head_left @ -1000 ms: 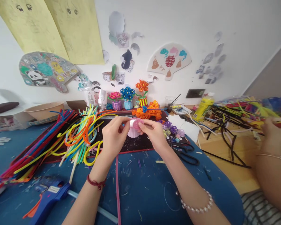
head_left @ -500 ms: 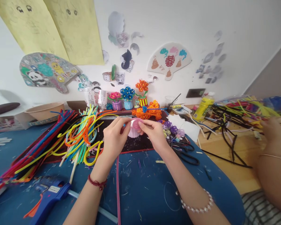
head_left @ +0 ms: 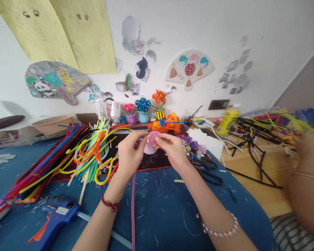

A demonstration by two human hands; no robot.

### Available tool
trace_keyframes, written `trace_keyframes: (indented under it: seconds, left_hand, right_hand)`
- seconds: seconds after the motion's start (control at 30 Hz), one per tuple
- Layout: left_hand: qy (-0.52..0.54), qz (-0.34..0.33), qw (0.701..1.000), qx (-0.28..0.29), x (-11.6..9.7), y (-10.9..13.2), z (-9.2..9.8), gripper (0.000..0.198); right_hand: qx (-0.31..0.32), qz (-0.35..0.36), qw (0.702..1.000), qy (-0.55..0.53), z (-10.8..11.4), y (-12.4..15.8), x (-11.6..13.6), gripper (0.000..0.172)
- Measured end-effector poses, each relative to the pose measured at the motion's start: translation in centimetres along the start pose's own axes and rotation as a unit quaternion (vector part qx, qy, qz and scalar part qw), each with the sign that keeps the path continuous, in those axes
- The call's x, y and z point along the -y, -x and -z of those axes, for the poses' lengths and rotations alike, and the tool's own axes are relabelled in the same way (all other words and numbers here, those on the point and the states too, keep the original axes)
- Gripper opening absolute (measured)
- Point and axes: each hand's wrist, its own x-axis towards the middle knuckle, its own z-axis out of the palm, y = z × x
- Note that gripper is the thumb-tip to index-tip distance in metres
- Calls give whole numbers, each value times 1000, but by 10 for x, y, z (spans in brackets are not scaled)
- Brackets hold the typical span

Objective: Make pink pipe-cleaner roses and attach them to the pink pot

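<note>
A flat pink pipe cleaner coil [head_left: 154, 137] is held up in front of me over the dark mat. My right hand [head_left: 172, 148] pinches its right edge between thumb and fingers. At its left edge, the fingertips of my left hand [head_left: 132, 148] are closed on the coil's rim, and a small blue spot shows between them. Just below the coil stands a pale pink ribbed pot [head_left: 149, 149], partly covered by the coil and my fingers. A long pink pipe cleaner [head_left: 133, 209] lies along the blue table between my forearms.
Bundled pipe cleaners [head_left: 91, 157] and a blue glue gun [head_left: 59, 218] lie to the left. Black scissors [head_left: 209, 172] rest at right, near purple flowers [head_left: 191, 143]. Small flower pots [head_left: 143, 116] line the wall. Another person's arm [head_left: 307, 181] is at far right, by a yellow bottle [head_left: 228, 120].
The pink coil has turned so its spiral face shows more fully. Both hands keep nearly the same place, and the view has shifted slightly.
</note>
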Motion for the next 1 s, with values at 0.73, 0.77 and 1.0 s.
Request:
trace_keyframes:
  seconds: [0.73,0.77,1.0]
  left_hand:
    - [88,93,991,-21,3,3,-5,12]
    - [88,98,991,-26,3,3,-6,11]
    - [67,100,992,-42,1,2,-5,11]
  right_hand:
    - [-31,2,999,15,-4,2,5,39]
    - [-30,3,999,16,-5,3,5,39]
    - [-29,7,999,25,-3,3,4,37]
